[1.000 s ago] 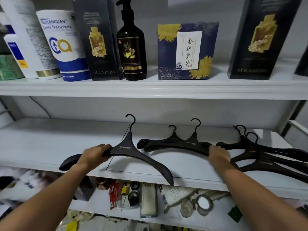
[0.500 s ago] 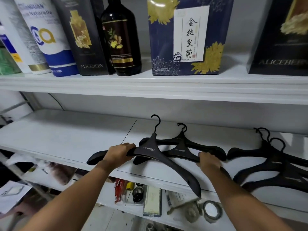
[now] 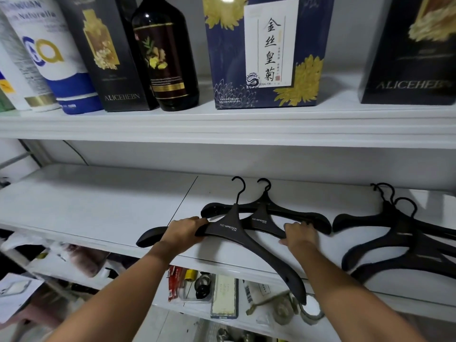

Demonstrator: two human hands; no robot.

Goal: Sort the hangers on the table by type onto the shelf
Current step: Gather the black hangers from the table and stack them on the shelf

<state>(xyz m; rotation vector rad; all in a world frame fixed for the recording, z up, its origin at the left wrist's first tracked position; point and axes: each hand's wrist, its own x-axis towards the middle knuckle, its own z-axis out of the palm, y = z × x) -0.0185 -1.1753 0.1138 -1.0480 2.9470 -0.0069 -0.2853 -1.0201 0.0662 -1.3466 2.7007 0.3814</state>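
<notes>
Nearest, below the shelf edge, a lower shelf (image 3: 223,296) carries small packets and rolls of tape; not part of the task.

Change over the last second: the top hanger (image 3: 229,229) lay to the left of the middle pile (image 3: 259,220), apart from it. It has since slid right and now lies across that pile, its hook just beside the pile's hook. Judgement: this one is being matched to its own kind, so the placing step is nearly done; what remains is squaring it up and letting go.

Left hand (image 3: 183,234): fingers wrapped round the left arm of the top hanger, near its end. Right hand (image 3: 299,234): fingers curled over the right arm of the middle pile, thumb on the near edge, apparently steadying it.

Position: all hangers lie flat on the white shelf (image 3: 98,206). The top hanger's right arm runs out past the near edge of the shelf and overhangs it. How many hangers lie beneath it cannot be told. A right pile (image 3: 392,218) sits separately, near but not touching.

Appearance: black, matte, broad curved shoulders, thin black hook, small white lettering at the neck. The right pile looks thinner in the arm, with open bars.

Farthest: the upper shelf (image 3: 222,129) holds a dark bottle (image 3: 167,58) and a blue box (image 3: 266,53).
</notes>
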